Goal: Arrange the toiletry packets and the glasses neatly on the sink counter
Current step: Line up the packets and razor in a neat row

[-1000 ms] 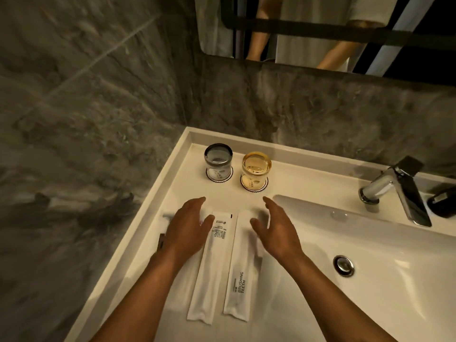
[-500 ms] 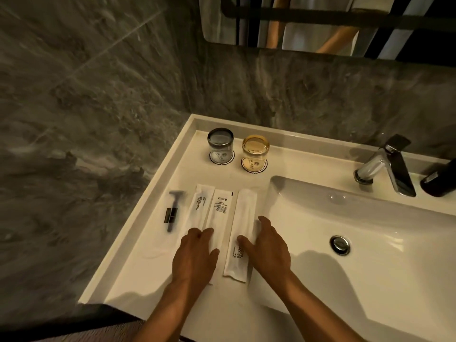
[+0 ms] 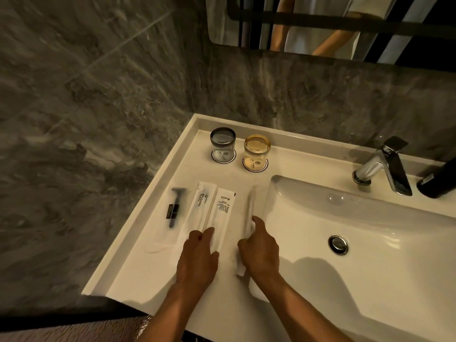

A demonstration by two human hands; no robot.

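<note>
Two glasses stand on coasters at the back of the white counter (image 3: 138,272): a grey glass (image 3: 222,144) and an amber glass (image 3: 256,151) to its right. In front of them lie a razor in a clear packet (image 3: 174,208), a toothbrush packet marked BRUSHING TEETH (image 3: 203,206) and a middle white packet (image 3: 223,213), side by side. My left hand (image 3: 197,257) lies flat on the near ends of these two white packets. My right hand (image 3: 261,250) grips the rightmost white packet (image 3: 249,211), which is tipped up on its long edge beside the basin.
The sink basin (image 3: 370,243) with its drain (image 3: 338,244) fills the right side. A chrome tap (image 3: 385,166) and a dark bottle (image 3: 439,181) stand behind it. Marble walls close the left and back, and a mirror (image 3: 320,25) hangs above.
Both hands slid back toward me along the packets. The rightmost packet, flat before, is now tipped on its edge in my right hand. The view pulled back, showing the razor.
</note>
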